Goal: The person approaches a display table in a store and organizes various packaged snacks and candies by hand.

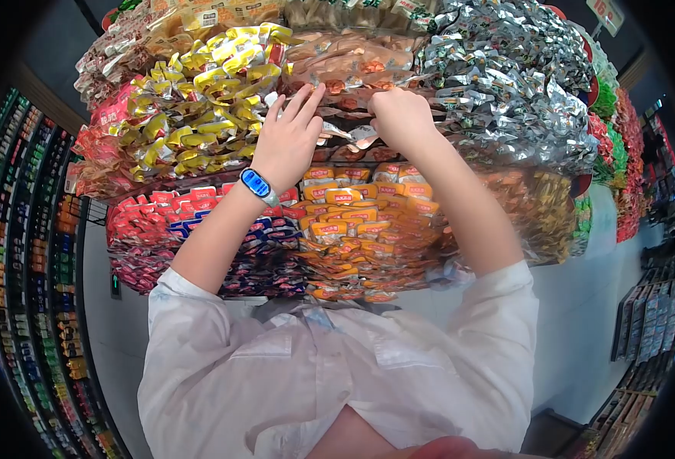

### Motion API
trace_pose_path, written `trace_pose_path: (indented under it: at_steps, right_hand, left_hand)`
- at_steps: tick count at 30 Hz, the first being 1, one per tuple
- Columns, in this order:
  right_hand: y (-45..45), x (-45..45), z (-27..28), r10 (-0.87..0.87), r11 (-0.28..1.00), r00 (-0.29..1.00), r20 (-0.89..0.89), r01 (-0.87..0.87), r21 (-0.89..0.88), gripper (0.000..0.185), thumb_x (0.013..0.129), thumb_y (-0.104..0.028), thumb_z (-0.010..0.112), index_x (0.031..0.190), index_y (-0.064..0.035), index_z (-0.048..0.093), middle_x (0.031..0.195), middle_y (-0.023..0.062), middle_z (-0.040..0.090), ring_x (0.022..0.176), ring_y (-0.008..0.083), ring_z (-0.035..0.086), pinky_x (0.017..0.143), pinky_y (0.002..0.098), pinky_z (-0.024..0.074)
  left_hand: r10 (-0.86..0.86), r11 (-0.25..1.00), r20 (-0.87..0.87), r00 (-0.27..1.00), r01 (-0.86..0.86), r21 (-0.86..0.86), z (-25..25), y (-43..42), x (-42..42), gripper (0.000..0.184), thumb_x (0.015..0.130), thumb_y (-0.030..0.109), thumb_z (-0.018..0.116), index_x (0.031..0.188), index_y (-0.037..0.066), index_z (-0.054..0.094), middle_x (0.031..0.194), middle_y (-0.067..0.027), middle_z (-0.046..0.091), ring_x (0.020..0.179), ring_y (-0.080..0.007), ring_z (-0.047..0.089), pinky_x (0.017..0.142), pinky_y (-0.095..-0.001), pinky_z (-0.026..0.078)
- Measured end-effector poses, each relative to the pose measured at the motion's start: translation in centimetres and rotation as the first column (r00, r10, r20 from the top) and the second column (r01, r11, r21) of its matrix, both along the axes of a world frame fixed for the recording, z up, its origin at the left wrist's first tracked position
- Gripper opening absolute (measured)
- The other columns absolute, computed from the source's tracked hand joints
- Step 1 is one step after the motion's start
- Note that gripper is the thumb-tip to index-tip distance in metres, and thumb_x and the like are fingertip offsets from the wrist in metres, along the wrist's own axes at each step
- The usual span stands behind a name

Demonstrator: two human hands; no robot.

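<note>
My left hand (pixel 291 138) lies over the heaped snack packets, its fingers stretched out and spread. Beneath it are yellow-and-silver packets (pixel 230 57) on one side and clear packets with brown contents (pixel 352 61) on the other. My right hand (pixel 402 118) is closed, knuckles up, at the right part of the brown packets. What its curled fingers hold, if anything, is hidden. Between the two hands, a pale, shiny packet edge (pixel 364 138) shows close to my right hand. Silver packets (pixel 505 76) are piled to the right of it.
Below my hands, a lower tier holds orange packets (pixel 345 222) and red packets (pixel 177 206). Tall stocked shelves (pixel 31 229) stand at the left. More racks (pixel 651 314) line the right side. A price sign (pixel 605 15) rises at the top right.
</note>
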State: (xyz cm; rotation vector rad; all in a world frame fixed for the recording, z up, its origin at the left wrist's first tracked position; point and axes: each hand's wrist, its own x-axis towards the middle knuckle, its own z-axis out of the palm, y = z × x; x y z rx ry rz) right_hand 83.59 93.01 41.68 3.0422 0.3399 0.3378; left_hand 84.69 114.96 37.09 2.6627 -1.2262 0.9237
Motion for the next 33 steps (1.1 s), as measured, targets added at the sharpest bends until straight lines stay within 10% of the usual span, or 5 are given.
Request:
trace_pose_path:
  at_steps: [24,33]
  right_hand:
    - [-2.5,3.4,4.5,0.382,0.918,0.920,-0.089,-0.389,-0.077,0.026,0.073,0.001,0.069,0.094,-0.0117,0.077,0.076,0.0109,0.070,0.079,0.0300,0.069,0.072,0.0414,0.0543]
    - [-0.2,3.1,0.8,0.166,0.984,0.969,-0.184,-0.175,-0.034,0.028,0.086,-0.020,0.071,0.113,-0.0129,0.073,0.092,0.0159,0.073,0.090,0.0339,0.071,0.082,0.0449,0.0562]
  left_hand:
    - [0.045,0.999,-0.072,0.996,-0.043,0.020,0.4,0.2,0.4,0.013,0.084,0.005,0.059,0.097,0.002,0.056,0.160,-0.0198,0.031,0.147,-0.0368,0.030,0.116,-0.0533,0.030]
    - [-0.246,0.914,-0.168,0.955,0.171,-0.368,3.1,2.9,0.2,0.066,0.072,0.028,0.086,0.125,0.004,0.055,0.132,-0.0161,0.054,0.126,-0.0364,0.049,0.108,-0.0464,0.038]
